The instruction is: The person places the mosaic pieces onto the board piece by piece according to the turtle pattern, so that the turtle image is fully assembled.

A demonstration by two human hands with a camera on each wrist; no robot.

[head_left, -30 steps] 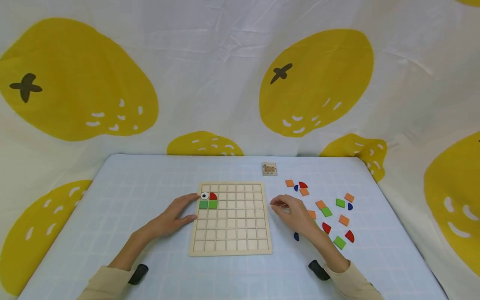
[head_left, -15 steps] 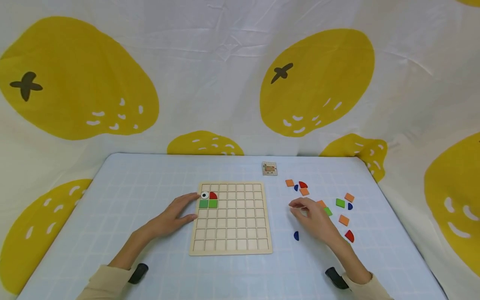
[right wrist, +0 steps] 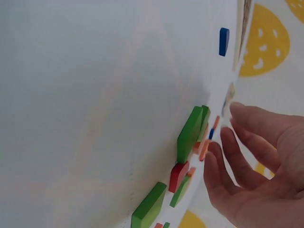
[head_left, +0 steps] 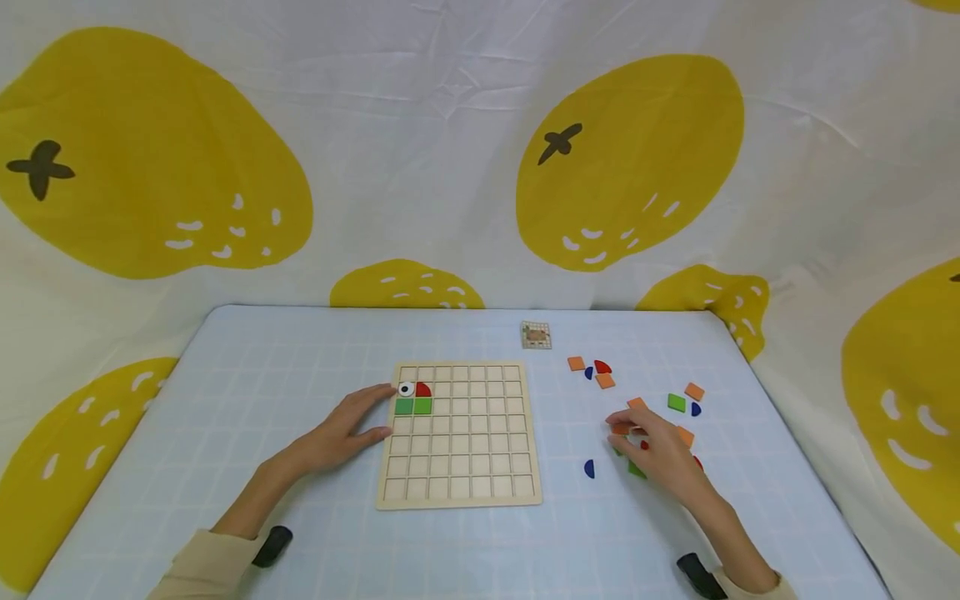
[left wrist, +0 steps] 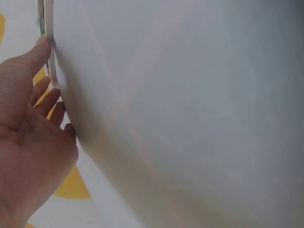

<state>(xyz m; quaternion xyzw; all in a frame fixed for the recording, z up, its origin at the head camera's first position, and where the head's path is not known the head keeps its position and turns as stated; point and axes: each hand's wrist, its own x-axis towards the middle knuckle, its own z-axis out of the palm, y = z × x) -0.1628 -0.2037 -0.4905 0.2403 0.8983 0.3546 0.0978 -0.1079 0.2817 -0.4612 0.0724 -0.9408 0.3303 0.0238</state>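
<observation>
A square wooden grid board [head_left: 468, 450] lies on the table. In its upper left cells sit a round eye tile [head_left: 406, 389], a red quarter-circle [head_left: 423, 389] and two green squares [head_left: 423, 406]. My left hand [head_left: 337, 435] rests at the board's left edge, thumb and fingers extended against it. Over the loose pieces at the right, my right hand [head_left: 663, 454] hovers with loosely bent fingers and thumb apart, holding nothing. Partly covered beneath it are orange and green squares and red pieces. The right wrist view shows a green square [right wrist: 190, 135] and a red piece [right wrist: 178, 176] near the fingers.
A small picture card [head_left: 536, 335] lies behind the board. Beyond the right hand are an orange square [head_left: 576, 363], a red quarter-circle [head_left: 603, 367] and a green square [head_left: 677, 402]. A blue half-circle [head_left: 589, 468] lies between board and right hand.
My right hand has moved rightward, from beside the board's right edge to above the scattered pieces, and its fingers have spread a little. My left hand has stayed at the board.
</observation>
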